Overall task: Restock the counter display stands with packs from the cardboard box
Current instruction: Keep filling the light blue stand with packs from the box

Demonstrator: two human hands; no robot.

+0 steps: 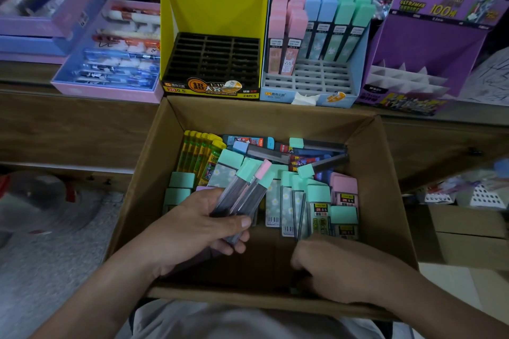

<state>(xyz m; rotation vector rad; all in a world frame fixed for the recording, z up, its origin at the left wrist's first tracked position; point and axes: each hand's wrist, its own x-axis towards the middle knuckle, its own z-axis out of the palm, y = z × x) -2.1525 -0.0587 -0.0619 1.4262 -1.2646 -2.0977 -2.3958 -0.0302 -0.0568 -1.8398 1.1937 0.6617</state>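
While the right hand (338, 267) curls low inside the open brown cardboard box (385, 173), grasp unclear, the left hand (192, 226) grips slim clear grey lead packs (242, 192) above it, mint and pink caps slanting toward its far-right corner.

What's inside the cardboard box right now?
The cardboard box holds a loose pile of mint-capped packs, pink-capped packs and a row of yellow packs. The left hand grips a few slim packs; the right hand reaches in, hiding whatever lies beneath it.
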